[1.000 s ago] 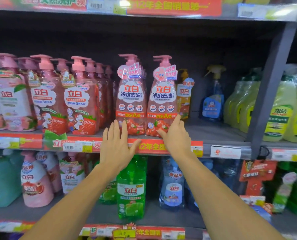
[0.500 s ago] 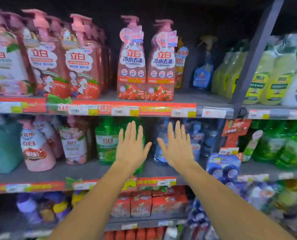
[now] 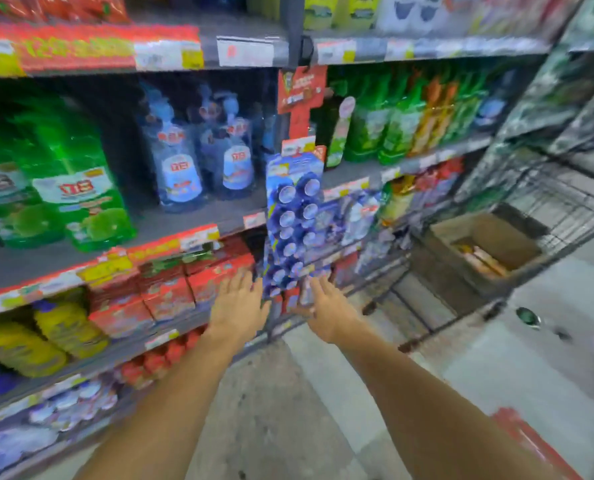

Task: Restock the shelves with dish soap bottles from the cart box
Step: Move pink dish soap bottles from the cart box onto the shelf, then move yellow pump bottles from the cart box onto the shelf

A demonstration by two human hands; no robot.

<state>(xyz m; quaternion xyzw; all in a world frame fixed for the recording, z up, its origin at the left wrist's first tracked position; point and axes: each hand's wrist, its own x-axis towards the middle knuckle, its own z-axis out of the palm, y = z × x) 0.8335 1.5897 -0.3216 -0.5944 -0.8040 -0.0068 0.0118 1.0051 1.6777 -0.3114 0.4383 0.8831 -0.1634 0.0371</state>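
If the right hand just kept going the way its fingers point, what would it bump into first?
Probably the hanging strip of blue round-capped packs on the shelf post: the right hand points up at its lower end. The frame is blurred, so depth is uncertain; the cart stands off to the right.

Motion blur smears the shelf price labels (image 3: pixel 170 55) unreadable; the open brown cardboard box (image 3: pixel 486 247) hides most of its contents.

Store shelves (image 3: pixel 198 220) hold green bottles (image 3: pixel 80 202) and blue bottles (image 3: pixel 181 168) on one tier, red boxes (image 3: pixel 170 292) below, yellow bottles (image 3: pixel 18 344) lower still. A wire cart (image 3: pixel 496 271) on the grey floor (image 3: pixel 288 410) carries an open cardboard box (image 3: pixel 489 244).
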